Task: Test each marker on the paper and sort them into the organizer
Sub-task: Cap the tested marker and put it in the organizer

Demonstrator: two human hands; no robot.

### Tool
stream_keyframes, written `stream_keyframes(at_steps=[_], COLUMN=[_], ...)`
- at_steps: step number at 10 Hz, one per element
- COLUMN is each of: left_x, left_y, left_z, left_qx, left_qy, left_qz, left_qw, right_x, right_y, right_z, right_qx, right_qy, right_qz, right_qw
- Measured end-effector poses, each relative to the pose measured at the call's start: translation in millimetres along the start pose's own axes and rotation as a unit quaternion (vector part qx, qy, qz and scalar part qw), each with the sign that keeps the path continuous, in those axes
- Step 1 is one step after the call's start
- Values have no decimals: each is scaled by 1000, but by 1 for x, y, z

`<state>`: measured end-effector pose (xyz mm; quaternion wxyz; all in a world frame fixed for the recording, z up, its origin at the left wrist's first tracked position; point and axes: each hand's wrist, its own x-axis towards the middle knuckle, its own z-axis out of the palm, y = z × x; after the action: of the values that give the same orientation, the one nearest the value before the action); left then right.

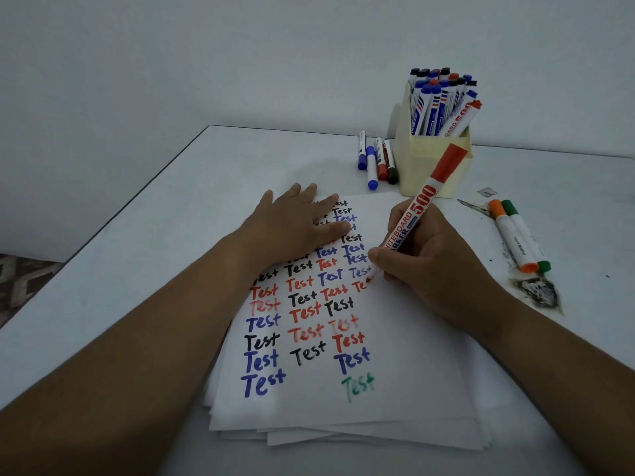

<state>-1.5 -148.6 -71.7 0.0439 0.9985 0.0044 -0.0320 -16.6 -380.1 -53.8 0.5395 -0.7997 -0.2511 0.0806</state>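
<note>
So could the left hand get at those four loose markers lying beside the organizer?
Probably yes. The left hand lies flat on the paper, holding nothing, and bare table separates it from the four loose markers. The organizer stands to their right, out of the way.

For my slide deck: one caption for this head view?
Right hand writes "Test" with a red marker while the left hand steadies the paper.

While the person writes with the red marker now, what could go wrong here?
1. The left hand lies flat on earlier words; ink that is not yet dry may smear.
2. The right hand rests on the paper beside the fresh red word and could drag through it.
3. The red marker, cap on its back end, tilts toward the full organizer; lifting it carelessly may bump that.
</note>
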Motion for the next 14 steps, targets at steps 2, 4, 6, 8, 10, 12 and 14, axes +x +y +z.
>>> stream_keyframes(at_steps=[2, 4, 6, 8, 10, 12, 14], left_x=[1, 2, 0, -2, -5, -18, -26], left_y=[-1, -1, -1, 1, 1, 4, 16], left_z=[1, 1, 1, 0, -2, -12, -24], left_qx=[7, -1, -16, -30, -68, -171, -117], left_qy=[0, 4, 11, 20, 69, 171, 304], left_qz=[0, -1, -7, -8, -5, 34, 166], left_qw=[1000, 1000, 1000, 999, 995, 970, 931], right_x=[1, 0, -1, -1, 0, -5, -4], right_y=[1, 0, -1, -2, -6, -10, -12], right_z=[0, -1, 1, 2, -3, -11, -15], right_qx=[-12, -2, -25, -34, 82, 183, 157], right_qy=[-10, 22, 6, 5, 0, -45, -73], right_qz=[1, -3, -2, -2, 34, 33, 65], right_qw=[1000, 1000, 1000, 999, 996, 982, 983])
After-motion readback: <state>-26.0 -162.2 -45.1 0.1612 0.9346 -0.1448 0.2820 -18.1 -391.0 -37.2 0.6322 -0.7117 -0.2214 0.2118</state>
